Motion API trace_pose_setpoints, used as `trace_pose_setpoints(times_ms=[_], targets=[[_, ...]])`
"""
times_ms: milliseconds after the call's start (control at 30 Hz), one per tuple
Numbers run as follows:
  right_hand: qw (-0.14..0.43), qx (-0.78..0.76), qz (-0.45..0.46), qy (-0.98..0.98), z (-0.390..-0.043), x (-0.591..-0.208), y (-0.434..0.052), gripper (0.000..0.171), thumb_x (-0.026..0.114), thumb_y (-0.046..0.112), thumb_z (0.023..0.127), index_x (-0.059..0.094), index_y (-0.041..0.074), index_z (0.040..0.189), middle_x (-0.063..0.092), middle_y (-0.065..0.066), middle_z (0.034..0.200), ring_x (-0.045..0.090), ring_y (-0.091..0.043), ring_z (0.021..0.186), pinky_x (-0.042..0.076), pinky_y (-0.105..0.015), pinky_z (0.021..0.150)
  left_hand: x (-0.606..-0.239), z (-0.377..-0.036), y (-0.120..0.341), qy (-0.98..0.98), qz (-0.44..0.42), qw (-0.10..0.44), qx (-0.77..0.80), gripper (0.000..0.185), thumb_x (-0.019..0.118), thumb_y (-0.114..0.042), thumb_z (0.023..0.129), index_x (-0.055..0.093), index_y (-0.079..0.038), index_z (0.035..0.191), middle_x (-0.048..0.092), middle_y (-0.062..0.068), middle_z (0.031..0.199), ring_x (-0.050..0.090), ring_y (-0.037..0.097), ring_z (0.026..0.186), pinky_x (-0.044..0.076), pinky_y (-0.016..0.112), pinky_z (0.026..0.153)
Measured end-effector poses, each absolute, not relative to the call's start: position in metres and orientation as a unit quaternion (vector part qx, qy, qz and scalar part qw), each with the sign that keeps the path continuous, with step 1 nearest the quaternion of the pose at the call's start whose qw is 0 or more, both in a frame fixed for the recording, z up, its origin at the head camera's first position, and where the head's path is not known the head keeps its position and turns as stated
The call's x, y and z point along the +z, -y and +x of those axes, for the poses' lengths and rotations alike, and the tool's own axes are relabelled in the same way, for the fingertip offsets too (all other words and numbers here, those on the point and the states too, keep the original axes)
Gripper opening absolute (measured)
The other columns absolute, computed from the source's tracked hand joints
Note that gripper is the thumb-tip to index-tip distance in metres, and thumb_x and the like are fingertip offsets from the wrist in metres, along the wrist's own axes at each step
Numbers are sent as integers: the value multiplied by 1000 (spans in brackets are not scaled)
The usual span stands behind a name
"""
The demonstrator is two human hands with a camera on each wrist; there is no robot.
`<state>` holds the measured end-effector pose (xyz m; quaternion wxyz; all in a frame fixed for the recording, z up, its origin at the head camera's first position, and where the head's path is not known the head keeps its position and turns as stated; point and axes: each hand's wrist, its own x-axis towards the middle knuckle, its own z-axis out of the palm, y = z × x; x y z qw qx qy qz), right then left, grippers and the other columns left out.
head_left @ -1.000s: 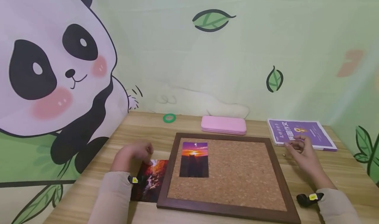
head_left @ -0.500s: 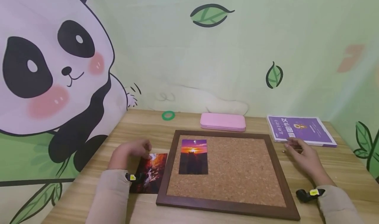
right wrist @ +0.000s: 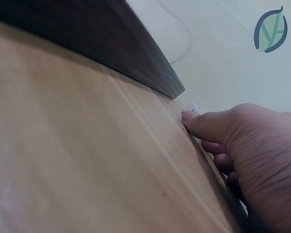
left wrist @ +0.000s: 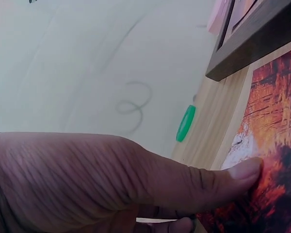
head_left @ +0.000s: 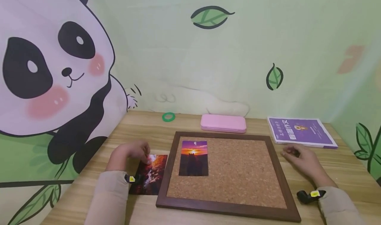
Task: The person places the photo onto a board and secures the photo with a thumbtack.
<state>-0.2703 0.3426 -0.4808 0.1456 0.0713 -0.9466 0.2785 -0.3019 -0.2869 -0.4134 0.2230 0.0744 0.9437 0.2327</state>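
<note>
The gold-coloured pin (right wrist: 183, 111), bare on the counter (head_left: 348, 172) earlier, is now covered by the right hand (head_left: 303, 160) in the head view; a pickup seems begun, but whether its fingers are clamped cannot be told. Beside the corkboard (head_left: 238, 172), the autumn photo (head_left: 150, 177) is touched by the left hand (head_left: 131, 154)'s thumb, its grip unclear.

We see a pink case (head_left: 223, 123) lying near the wall (head_left: 154, 50). Left of the case we have a green ring (head_left: 168, 120); right of it, a purple book (head_left: 302, 132). We find a painted leaf (head_left: 209, 18) above the case, and a painted panda (head_left: 56, 66) far to the case's left.
</note>
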Motion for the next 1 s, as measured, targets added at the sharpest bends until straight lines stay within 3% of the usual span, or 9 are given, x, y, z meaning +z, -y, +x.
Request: trace_pose_setpoints(times_ms=[267,633,1000], targets=[[160,275,88,944,-270,-486,-342,16,66,30,92,69,15,97,69,-3,88,49,7,74,43,-22,67,-418,-299,289,-946,70,222,226,29,79,-16,75,58,-5,92,56,7,88,51,22,84,40,33,72],[152,286,76,943,-275,-482,-343,22,61,37,94,69,18,99,72,-6,98,51,7,87,45,-31,79,-416,-306,297,-936,81,224,259,22,75,-17,79,61,-3,90,56,4,82,51,18,75,42,31,65],[155,293,62,941,-274,-478,-342,26,62,39,93,71,16,100,73,-8,99,44,21,82,45,-22,73,-416,-314,305,-929,90,202,295,17,72,-20,84,66,-6,91,57,1,78,50,14,68,43,29,60]])
